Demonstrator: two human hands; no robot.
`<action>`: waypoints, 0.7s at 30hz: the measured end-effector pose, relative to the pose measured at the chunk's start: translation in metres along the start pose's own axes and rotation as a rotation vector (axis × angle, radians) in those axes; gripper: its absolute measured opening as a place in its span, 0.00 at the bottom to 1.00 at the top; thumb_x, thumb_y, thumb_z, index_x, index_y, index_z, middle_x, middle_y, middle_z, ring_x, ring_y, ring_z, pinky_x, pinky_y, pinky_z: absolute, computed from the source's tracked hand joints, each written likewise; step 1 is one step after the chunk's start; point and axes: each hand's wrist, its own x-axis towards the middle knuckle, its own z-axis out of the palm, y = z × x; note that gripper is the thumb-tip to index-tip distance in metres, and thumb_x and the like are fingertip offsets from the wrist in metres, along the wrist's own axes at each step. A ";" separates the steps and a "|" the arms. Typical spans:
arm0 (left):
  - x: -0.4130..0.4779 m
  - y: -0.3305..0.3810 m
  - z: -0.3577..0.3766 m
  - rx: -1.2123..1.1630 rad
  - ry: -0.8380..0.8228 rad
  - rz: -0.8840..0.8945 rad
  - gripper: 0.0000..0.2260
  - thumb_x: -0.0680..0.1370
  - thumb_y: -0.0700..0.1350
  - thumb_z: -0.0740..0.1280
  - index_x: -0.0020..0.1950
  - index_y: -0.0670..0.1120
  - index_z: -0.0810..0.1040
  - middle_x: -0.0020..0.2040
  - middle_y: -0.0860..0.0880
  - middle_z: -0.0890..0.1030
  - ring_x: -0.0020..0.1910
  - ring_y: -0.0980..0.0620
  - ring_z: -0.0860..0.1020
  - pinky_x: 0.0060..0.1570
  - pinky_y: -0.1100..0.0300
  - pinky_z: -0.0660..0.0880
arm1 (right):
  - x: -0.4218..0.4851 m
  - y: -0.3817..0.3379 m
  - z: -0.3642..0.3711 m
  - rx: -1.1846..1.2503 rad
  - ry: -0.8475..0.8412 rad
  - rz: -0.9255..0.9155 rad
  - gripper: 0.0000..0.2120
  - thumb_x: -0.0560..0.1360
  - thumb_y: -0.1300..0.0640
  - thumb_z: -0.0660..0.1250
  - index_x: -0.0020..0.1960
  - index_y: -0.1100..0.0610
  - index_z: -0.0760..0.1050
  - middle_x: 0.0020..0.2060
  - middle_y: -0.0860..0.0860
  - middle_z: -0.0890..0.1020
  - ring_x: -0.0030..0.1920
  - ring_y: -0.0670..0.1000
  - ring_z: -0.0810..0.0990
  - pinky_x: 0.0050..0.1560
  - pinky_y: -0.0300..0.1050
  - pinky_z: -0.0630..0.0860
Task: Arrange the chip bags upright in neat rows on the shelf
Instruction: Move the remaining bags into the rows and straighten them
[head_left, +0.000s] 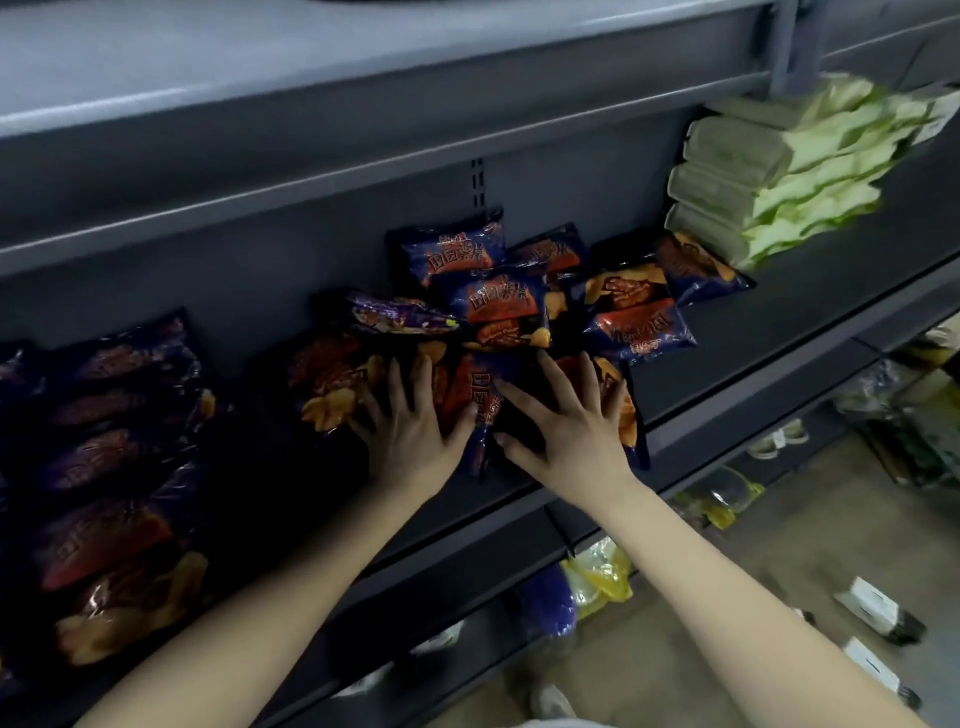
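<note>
On the dark metal shelving, largest thing to smallest:

Shelf (779, 332): a grey-blue metal board that runs from lower left to upper right, with another board above it and more below.

Back panel (571, 197): dark, with a slotted upright strip just above the loose bags.

Row of chip bags (119, 467): far left on the shelf, dark purple with red and orange print, packed one against the next and reaching the front edge; well apart from the hands.

Pile of chip bags (519, 306): middle of the shelf, same purple and orange packs, lying flat and overlapping at mixed angles, some tilted against the back panel.

Green packs (779, 171): pale green, stacked several high at the right end of the shelf, just beside the last bag of the pile.

Front chip bag (480, 405): nearest the shelf edge, lying flat between the two hands, partly covered by both.

Left hand (410, 431): fingers spread apart, palm down on the left bags of the pile; pressing flat, not closed on anything.

Right hand (566, 431): fingers spread apart, palm down on the front chip bag and the one beside it; flat, nothing clamped.

Floor items (597, 577): a yellow bag and small boxes lie below, right of the lower shelves; blurred.
</note>
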 end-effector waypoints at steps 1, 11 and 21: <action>0.004 0.003 0.002 -0.002 -0.005 -0.010 0.37 0.73 0.68 0.51 0.76 0.54 0.41 0.77 0.44 0.43 0.73 0.32 0.45 0.67 0.29 0.49 | 0.005 0.004 0.001 -0.005 -0.016 -0.002 0.28 0.71 0.32 0.51 0.71 0.35 0.60 0.76 0.51 0.56 0.75 0.67 0.46 0.66 0.77 0.42; 0.038 0.053 0.025 -0.021 -0.005 -0.084 0.37 0.73 0.69 0.50 0.76 0.54 0.41 0.77 0.42 0.47 0.72 0.31 0.51 0.65 0.29 0.49 | 0.041 0.058 0.001 -0.014 -0.058 -0.024 0.29 0.71 0.31 0.47 0.71 0.34 0.57 0.76 0.48 0.56 0.75 0.65 0.45 0.67 0.75 0.41; 0.062 0.103 0.039 -0.032 0.008 -0.024 0.37 0.73 0.69 0.51 0.76 0.53 0.43 0.77 0.41 0.50 0.71 0.33 0.57 0.65 0.33 0.56 | 0.056 0.115 -0.012 -0.009 -0.080 -0.006 0.31 0.70 0.31 0.45 0.71 0.35 0.59 0.76 0.48 0.56 0.75 0.65 0.45 0.68 0.74 0.42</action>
